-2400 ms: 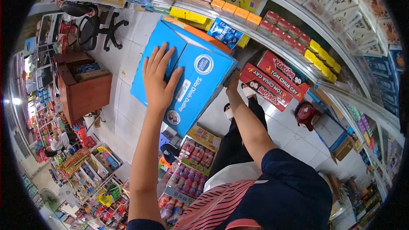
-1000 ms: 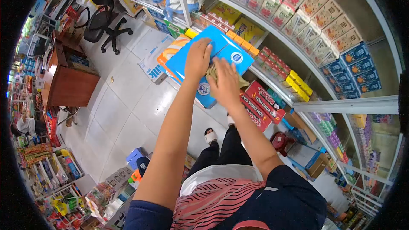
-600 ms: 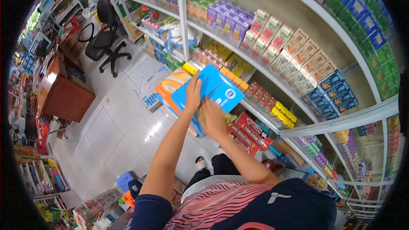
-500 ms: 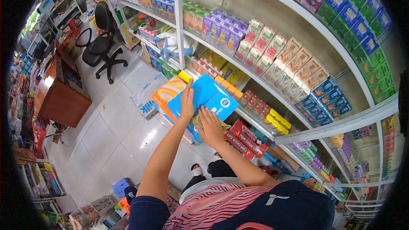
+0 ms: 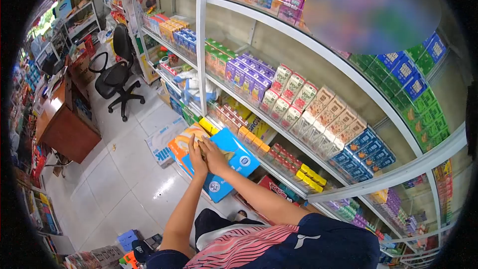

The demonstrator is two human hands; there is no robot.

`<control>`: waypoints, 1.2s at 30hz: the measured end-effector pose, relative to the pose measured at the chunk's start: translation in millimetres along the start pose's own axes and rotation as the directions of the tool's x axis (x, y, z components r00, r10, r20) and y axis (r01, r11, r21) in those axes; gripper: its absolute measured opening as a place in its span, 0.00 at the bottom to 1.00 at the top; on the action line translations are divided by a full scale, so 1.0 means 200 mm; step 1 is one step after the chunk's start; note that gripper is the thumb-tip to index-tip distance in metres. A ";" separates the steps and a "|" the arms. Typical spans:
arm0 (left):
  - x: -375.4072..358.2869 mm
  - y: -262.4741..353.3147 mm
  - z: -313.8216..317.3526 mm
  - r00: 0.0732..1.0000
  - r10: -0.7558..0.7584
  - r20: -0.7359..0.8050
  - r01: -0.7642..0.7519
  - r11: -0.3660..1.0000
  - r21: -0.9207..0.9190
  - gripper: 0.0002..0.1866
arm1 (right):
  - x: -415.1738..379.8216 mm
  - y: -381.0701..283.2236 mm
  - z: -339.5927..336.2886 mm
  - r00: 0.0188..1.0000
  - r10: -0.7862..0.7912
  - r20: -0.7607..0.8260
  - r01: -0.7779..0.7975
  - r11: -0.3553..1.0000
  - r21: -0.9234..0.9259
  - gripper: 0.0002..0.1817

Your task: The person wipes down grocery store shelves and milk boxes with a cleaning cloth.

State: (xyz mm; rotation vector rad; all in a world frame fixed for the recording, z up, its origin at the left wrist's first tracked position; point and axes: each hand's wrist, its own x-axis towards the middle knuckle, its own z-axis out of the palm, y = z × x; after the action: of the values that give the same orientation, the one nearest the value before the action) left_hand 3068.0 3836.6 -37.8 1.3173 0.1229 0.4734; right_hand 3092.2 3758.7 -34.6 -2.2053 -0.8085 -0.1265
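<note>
A blue carton (image 5: 239, 144) lies on top of an orange-and-white carton (image 5: 180, 144), both low beside the shelves. My right hand (image 5: 215, 158) presses a crumpled olive-brown cloth (image 5: 229, 155) against the blue carton's upper face, near its left side. Close against it is my left hand (image 5: 197, 157), fingers stretched out over the place where the two cartons meet. Most of the cloth is hidden under my right hand.
White-framed shelves (image 5: 201, 45) with rows of drink cartons (image 5: 249, 77) rise ahead and right. A milk carton box (image 5: 162, 144) sits on the tiled floor (image 5: 124, 169). Farther left stand a black office chair (image 5: 117, 74) and a wooden desk (image 5: 74, 124). A red noodle box (image 5: 269, 187) lies right.
My right hand has moved left across the blue carton with the cloth. My left hand now rests beside it. The camera view has shifted, showing more upper shelf.
</note>
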 end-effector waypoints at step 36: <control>-0.99 0.24 0.60 -0.109 -0.024 0.994 0.104 0.994 0.035 0.30 | -1.47 -0.51 -0.52 0.185 0.688 -0.702 -0.215 0.725 0.654 0.19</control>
State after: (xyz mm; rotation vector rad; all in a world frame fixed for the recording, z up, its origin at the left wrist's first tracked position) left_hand 2919.6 3656.8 3.4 1.2694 -1.1846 -0.7954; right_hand 2815.2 3587.4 6.2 -1.4219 0.5301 -0.7650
